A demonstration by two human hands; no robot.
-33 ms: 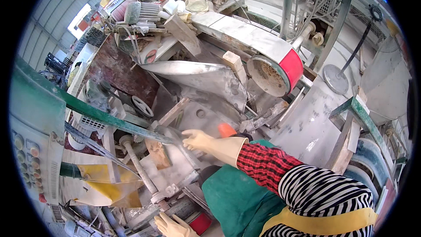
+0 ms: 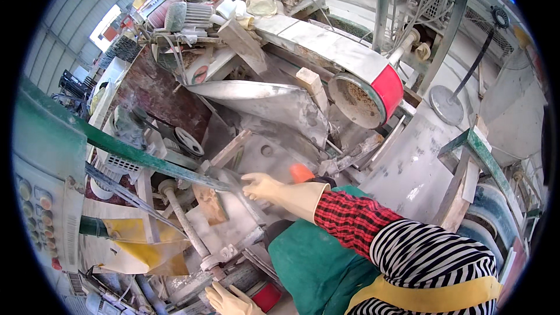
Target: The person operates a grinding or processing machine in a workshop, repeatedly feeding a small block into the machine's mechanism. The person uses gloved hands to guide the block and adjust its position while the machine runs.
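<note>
Both my hands wear cream rubber gloves. My right hand (image 2: 262,186) reaches across the middle from a red-and-black checked sleeve (image 2: 353,219). Its fingers are apart, by the end of a green-edged metal bar (image 2: 169,169); I cannot tell whether they touch it, and nothing shows in them. At the bottom edge, my left hand (image 2: 230,300) is open, fingers spread, beside a red round-ended part (image 2: 266,297); its wrist is cut off. A dusty grey metal surface (image 2: 233,216) lies between the hands. A green apron (image 2: 321,262) covers my lap. Behind my right wrist is an orange object (image 2: 301,172), partly hidden.
A control panel with coloured buttons (image 2: 38,221) stands at left. Below the bar is a rod (image 2: 184,219). Ahead are a bent metal sheet (image 2: 262,99), wooden blocks (image 2: 312,84) and a long white-topped conveyor (image 2: 326,41) with a red end. A green frame (image 2: 481,151) rises at right.
</note>
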